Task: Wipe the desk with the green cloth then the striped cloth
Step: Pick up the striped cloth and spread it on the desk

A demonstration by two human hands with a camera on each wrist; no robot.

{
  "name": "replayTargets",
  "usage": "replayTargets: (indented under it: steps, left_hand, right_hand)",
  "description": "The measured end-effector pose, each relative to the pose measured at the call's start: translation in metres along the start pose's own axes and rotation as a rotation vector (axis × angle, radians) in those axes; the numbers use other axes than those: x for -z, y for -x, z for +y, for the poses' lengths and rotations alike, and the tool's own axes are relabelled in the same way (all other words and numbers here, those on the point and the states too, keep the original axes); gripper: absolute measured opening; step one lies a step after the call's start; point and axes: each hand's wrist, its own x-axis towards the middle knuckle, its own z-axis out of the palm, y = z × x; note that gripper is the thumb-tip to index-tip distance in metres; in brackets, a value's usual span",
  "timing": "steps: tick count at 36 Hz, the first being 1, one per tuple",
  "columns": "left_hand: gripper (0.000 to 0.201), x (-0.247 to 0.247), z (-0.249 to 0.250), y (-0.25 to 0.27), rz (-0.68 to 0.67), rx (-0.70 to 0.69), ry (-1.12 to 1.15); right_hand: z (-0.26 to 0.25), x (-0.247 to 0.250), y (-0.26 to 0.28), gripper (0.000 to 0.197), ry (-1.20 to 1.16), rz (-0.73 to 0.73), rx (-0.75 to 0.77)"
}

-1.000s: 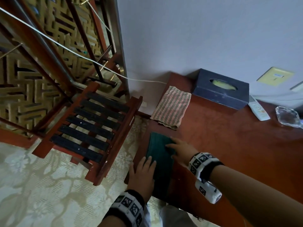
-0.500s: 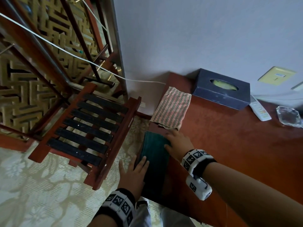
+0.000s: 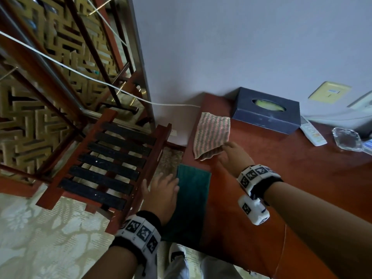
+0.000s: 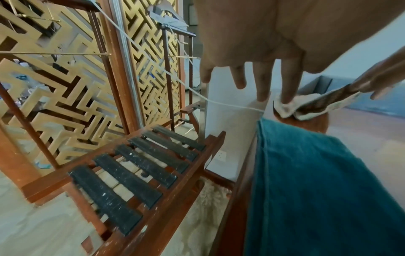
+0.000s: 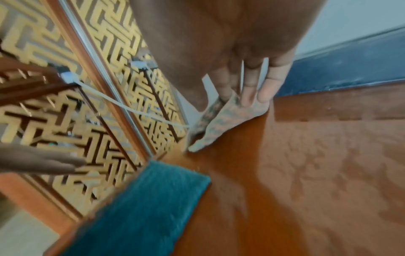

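Observation:
The folded green cloth (image 3: 193, 198) lies flat along the left edge of the red-brown desk (image 3: 281, 178); it also shows in the wrist views (image 4: 317, 190) (image 5: 136, 207). Beyond it lies the striped cloth (image 3: 211, 133), towards the wall. My right hand (image 3: 229, 152) pinches the striped cloth's near right corner and lifts it off the wood (image 5: 223, 121) (image 4: 306, 105). My left hand (image 3: 163, 190) hangs at the green cloth's left edge with fingers (image 4: 263, 83) straight, holding nothing.
A dark blue tissue box (image 3: 265, 111) stands against the wall behind the striped cloth. A white remote (image 3: 312, 133) and a glass ashtray (image 3: 346, 138) lie at the desk's far right. A wooden slatted rack (image 3: 108, 168) stands on the floor left of the desk.
My right hand left the green cloth, moved away to the striped cloth and took its corner. My left hand slid off the green cloth to its left edge.

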Motion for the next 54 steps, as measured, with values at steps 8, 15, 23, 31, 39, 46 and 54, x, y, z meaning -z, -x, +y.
replayTargets:
  steps: [8,15,23,31,39,46,54]
  left_hand:
    - [0.065,0.069,0.055,-0.027,0.111,-0.195,0.113]
    - [0.078,0.09,0.125,-0.039,0.145,-0.474,0.24]
    - [0.037,0.084,0.169,-0.052,0.104,-0.669,0.277]
    - [0.021,0.079,0.191,-0.053,0.004,-0.697,0.403]
    - [0.043,0.087,0.21,-0.061,-0.165,-0.711,0.375]
    - [0.079,0.093,0.243,-0.082,-0.053,-0.857,0.466]
    - [0.027,0.082,0.233,-0.105,-0.071,-0.818,0.283]
  right_hand:
    - [-0.002,0.081,0.038,0.026,-0.27,0.369,0.119]
    - [0.002,0.133,0.092,0.01,-0.474,0.588,0.103]
    - [0.041,0.154,0.134,0.029,-0.624,0.635,0.042]
    - [0.1,0.154,0.141,0.021,-0.623,0.67,-0.09]
    - [0.115,0.158,0.133,0.017,-1.048,0.373,0.038]
    - [0.122,0.16,0.114,0.009,-0.96,0.272,0.136]
    - [0.135,0.164,0.108,0.003,-0.977,0.12,0.193]
